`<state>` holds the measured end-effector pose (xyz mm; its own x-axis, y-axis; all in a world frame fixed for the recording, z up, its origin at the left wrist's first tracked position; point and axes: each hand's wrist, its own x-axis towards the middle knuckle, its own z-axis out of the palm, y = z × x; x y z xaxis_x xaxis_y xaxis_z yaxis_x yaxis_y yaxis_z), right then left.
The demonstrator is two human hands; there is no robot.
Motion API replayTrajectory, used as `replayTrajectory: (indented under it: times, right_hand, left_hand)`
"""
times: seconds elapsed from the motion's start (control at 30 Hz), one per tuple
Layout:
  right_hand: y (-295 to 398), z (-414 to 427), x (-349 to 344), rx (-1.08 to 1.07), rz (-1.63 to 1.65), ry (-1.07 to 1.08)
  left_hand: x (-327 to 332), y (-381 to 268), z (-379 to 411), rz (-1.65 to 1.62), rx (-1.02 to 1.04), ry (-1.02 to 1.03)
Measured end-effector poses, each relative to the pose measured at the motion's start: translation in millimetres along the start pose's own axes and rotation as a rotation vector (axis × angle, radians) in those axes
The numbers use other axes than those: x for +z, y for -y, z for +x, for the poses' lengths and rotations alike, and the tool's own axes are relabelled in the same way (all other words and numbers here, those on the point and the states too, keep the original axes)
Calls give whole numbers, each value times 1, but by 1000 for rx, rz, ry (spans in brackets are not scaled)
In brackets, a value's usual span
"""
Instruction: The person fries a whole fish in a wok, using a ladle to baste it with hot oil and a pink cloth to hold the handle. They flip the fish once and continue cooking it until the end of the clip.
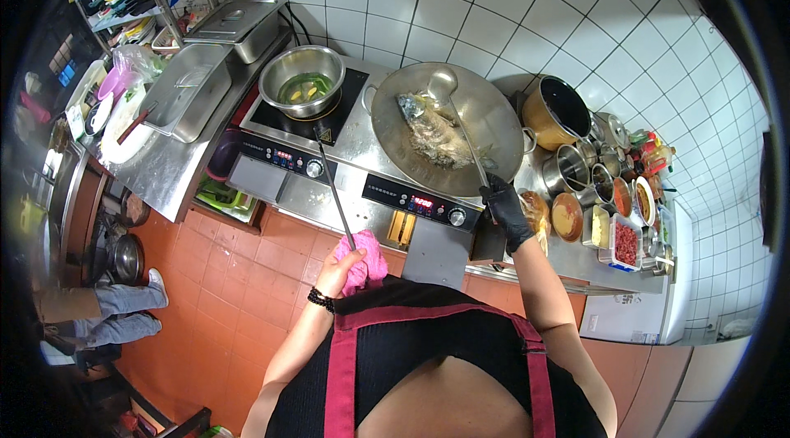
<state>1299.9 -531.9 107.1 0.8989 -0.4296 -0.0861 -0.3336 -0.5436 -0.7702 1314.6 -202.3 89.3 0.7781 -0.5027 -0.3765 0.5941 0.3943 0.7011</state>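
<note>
My right hand [507, 210], in a black glove, grips the handle of a long metal ladle [442, 84]. The ladle's bowl rests near the far wall of a large steel wok [395, 160]. A whole fish [435, 129] lies in the wok, its skin browned and broken in places, with the ladle's handle crossing over it. In my bare left hand [333, 276] are a bunched pink cloth [364, 260] and a long thin metal utensil [335, 191]. That utensil points away from me, its far end over the front of the left induction hob [352, 92].
A steel bowl [302, 61] of liquid and greens stands on the left hob. Right of the wok are a deep pot [543, 120], several seasoning containers and a tub of red chopped food [626, 243]. A steel pan [203, 89] sits left. Another person's legs [123, 308] show at left.
</note>
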Motion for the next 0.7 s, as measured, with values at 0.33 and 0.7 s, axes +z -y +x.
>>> replayTrajectory:
  times: [0.33,0.7]
  right_hand:
    - [-42,-81,-29,280,230,71]
    - [-34,-94,-5,337,763,199]
  left_hand:
    - [0,-3,0,-14,11,5]
    - [4,-1,4,39,-2,34]
